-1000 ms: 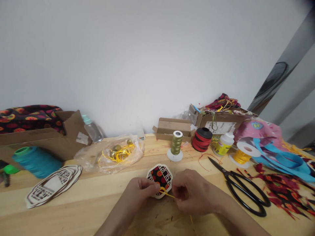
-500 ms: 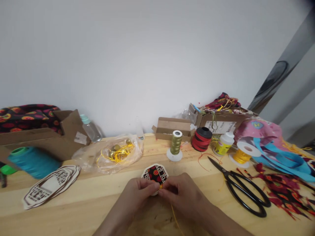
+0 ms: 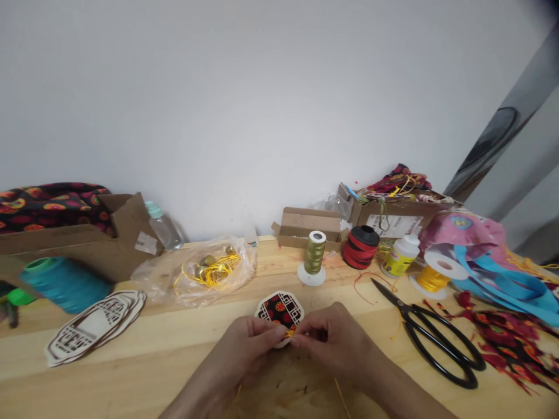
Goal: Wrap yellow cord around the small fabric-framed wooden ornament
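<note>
Left hand is pinching the fabric-backed lattice plaque at near centre, right hand is pinching yellow cord by its near edge, seemingly knotting, and needing an even pull!

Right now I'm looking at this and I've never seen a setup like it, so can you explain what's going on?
No machine here: this is a person working bare-handed, seen from a camera worn on their head, looking forward and down. The left hand and right hand pinch yellow cord at the near edge of a scalloped plaque with patterned fabric. On the wooden table are stacked cutout frames and a turquoise thread cone to the left, an olive thread spool beyond the plaque, and black-handled scissors to the right.
</note>
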Tool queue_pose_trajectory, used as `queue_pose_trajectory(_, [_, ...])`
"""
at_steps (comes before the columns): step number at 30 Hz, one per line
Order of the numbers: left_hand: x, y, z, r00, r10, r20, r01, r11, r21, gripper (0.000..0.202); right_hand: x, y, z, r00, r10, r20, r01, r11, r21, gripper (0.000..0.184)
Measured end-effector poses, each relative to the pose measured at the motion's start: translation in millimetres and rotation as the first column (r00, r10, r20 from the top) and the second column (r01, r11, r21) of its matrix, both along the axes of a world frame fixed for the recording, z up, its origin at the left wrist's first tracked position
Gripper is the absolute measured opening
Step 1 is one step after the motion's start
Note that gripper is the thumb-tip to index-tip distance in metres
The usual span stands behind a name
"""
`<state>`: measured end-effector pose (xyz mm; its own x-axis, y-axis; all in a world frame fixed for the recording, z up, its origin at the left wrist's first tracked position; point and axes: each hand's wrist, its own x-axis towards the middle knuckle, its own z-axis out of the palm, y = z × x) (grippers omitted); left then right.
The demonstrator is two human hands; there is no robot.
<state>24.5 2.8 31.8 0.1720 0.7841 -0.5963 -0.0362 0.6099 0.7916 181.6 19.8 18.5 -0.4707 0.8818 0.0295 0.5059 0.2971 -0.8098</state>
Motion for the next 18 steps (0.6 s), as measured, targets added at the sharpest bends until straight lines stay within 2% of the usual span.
queue_pose_trajectory(4, [2,-1,9.5,0.999,0.011,0.042,-0.011,1.0,-0.005,0.025,2,0,3.2,0.999,0.044,-0.021,-0.045,0.998,-0.038,0.019])
queue_pose_trajectory(7, [2,-1,10.5,1.0,-0.003,0.028,0.004,1.0,-0.016,0.025,2,-1,4.9,0.997,0.072,-0.031,-0.073,0.996,-0.045,0.021])
queue_pose_trajectory(12, [-2,1,-1.3,1.0,-0.001,-0.012,0.001,1.0,-0.018,0.029,4,-2,3.8,0.993,0.113,-0.039,-0.114,0.992,-0.046,0.025])
queue_pose_trajectory(18, [-4,1,-12.9,1.0,-0.016,-0.024,0.018,0.997,0.07,0.034,4,-3,3.6,0.991,0.108,-0.074,-0.115,0.989,-0.093,0.026])
